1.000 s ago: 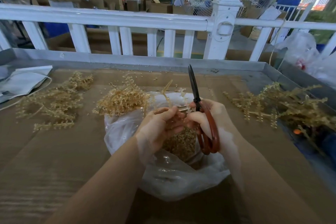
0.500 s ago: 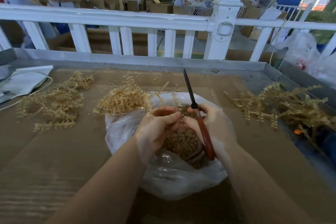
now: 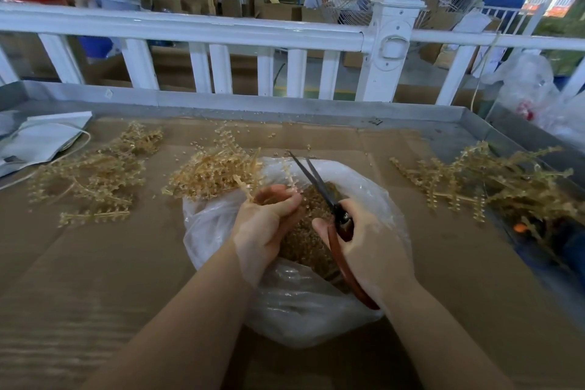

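Reddish-brown handles mark the scissors (image 3: 343, 223), which the right hand (image 3: 372, 250) grips directly above the clear plastic bag (image 3: 300, 313). Its fingers (image 3: 323, 226) are curled round the handle loops. The dark blades point up and away over the bag's far edge, parted only a little at the tips.

The left hand (image 3: 269, 225) hovers over the bag's left half, just beside the scissor blades. Its fingers are curled tight round a pale golden plastic sprig (image 3: 246, 190), whose stalk pokes out past the knuckles towards the bag's far left rim. Whether the blades touch the sprig cannot be told.

Inside the bag, below both hands, lies a heap of small golden-brown cut pieces (image 3: 304, 241). The bag itself rests on the cardboard-covered desk (image 3: 95, 279).

A tangled pile of sprigs (image 3: 215, 171) touches the bag's far left edge. Another pile (image 3: 91, 174) lies well to the left of the bag, and a third (image 3: 474, 180) is spread out well to its right. Beyond the leftmost pile, far left of the bag, sits a white paper bag with a cord handle (image 3: 41, 139). Behind the bag, past the desk's metal rim, runs a white railing (image 3: 190, 28).
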Motion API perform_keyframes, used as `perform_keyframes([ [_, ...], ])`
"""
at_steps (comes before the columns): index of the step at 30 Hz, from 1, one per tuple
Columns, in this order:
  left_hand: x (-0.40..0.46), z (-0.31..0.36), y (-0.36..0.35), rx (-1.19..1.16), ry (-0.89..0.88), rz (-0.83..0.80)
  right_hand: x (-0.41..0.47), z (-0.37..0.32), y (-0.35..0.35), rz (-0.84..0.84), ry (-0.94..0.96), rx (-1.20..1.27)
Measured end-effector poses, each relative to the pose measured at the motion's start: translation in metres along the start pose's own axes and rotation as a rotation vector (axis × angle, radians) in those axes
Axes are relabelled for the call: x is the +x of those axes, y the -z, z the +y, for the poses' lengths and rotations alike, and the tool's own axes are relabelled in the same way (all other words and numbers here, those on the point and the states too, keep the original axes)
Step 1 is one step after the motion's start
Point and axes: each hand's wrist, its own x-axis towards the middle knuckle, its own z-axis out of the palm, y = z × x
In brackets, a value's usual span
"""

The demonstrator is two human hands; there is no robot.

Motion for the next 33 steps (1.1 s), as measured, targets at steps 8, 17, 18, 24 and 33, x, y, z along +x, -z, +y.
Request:
perform_keyframes([
  [8, 0.007, -0.005, -0.001, -0.155, -0.051, 0.028, -0.010, 0.004, -0.002, 0.013, 0.069, -0.133],
  [17, 0.012, -0.002, -0.002, -0.307, -0.110, 0.034, -0.012, 0.005, -0.001, -0.036, 0.059, -0.235],
  [18, 0.012, -0.002, -0.002, -0.309, -0.112, 0.017, -0.012, 0.005, -0.001, -0.042, 0.057, -0.241],
  [24, 0.009, -0.003, 0.001, -0.279, -0.111, -0.070, -0.011, 0.006, -0.001, -0.071, 0.064, -0.250],
  [33, 0.007, -0.006, 0.001, -0.216, -0.130, 0.000, -0.009, 0.005, 0.003, -0.112, 0.073, -0.244],
])
